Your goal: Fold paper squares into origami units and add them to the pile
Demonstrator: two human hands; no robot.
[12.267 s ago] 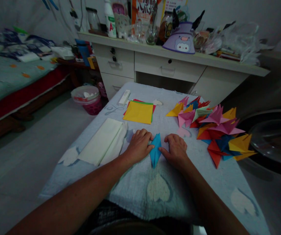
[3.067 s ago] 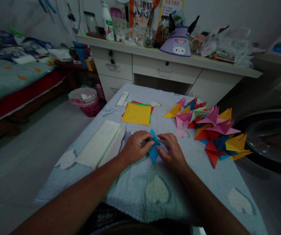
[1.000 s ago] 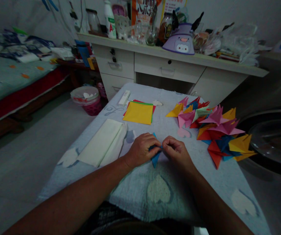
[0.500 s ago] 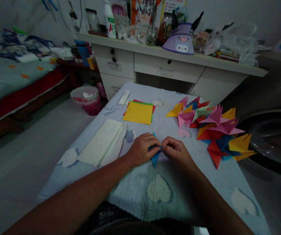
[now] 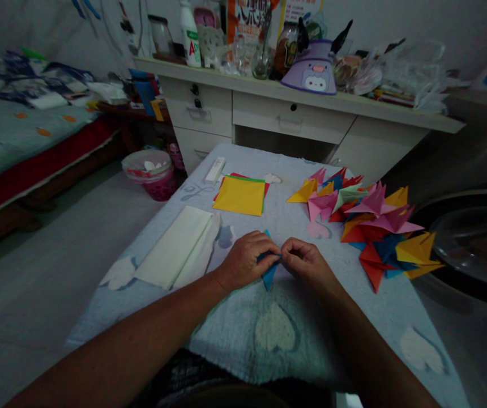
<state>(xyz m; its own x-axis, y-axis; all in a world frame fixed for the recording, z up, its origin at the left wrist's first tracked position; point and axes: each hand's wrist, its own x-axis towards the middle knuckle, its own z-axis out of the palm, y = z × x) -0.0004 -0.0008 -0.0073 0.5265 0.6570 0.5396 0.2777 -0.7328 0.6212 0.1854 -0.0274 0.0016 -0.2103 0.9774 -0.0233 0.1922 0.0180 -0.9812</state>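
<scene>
A piece of folded blue paper is held between my two hands, just above the cloth-covered table. My left hand covers much of it, thumb and fingers closed on its left side. With thumb and index finger, my right hand pinches the paper's right tip. Two blue points show, one above and one below my left fingers. Beyond the hands lies a stack of square paper sheets, yellow on top with green and red edges showing. To the right are several folded paper cranes in many colours.
A folded white paper or cloth lies left of my hands, and a small white box sits at the table's far left. A pink bin stands on the floor. A drawer desk closes off the far side.
</scene>
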